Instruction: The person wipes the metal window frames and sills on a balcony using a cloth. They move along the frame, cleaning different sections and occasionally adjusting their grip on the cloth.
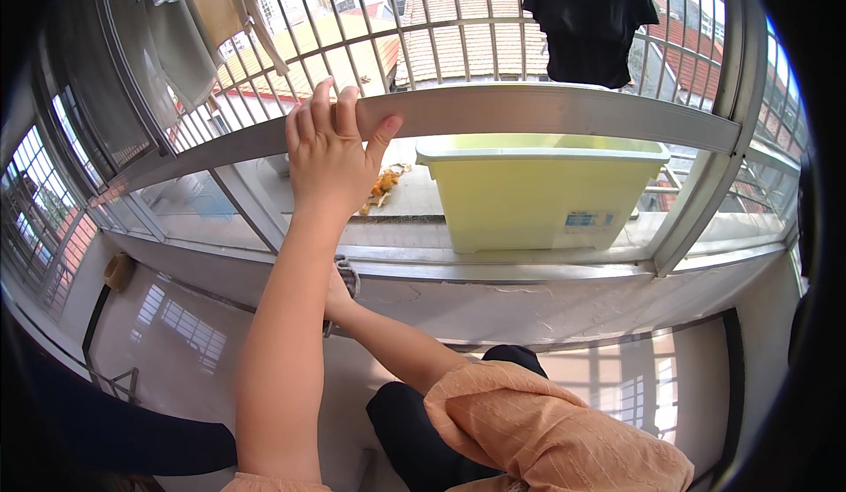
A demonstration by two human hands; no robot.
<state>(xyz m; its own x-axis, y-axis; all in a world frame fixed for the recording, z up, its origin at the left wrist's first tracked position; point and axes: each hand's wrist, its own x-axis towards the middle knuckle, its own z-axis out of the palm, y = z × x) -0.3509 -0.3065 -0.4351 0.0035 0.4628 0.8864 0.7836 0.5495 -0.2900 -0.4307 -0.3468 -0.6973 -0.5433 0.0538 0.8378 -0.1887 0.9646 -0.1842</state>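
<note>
My left hand (334, 141) rests on the metal crossbar (555, 112) of the window frame, its fingers over the far side and the thumb along the near face. Below it, my right hand (337, 293) is mostly hidden behind my left forearm. Beside the right hand a grey cloth (347, 277) shows, bunched near the window's lower rail (502, 271); how the fingers hold it cannot be seen. A pale yellow-green plastic bin (535, 194) stands on the ledge beyond the frame. Orange peel-like scraps (383, 186) lie left of the bin.
Metal security bars (429, 36) stand outside the window. A black short-sleeved top (588, 26) hangs at the upper right, and light clothes (218, 6) at the upper left. A brown pot-like container (119, 272) sits on the floor at the far left. Dark fabric (132, 412) fills the lower left.
</note>
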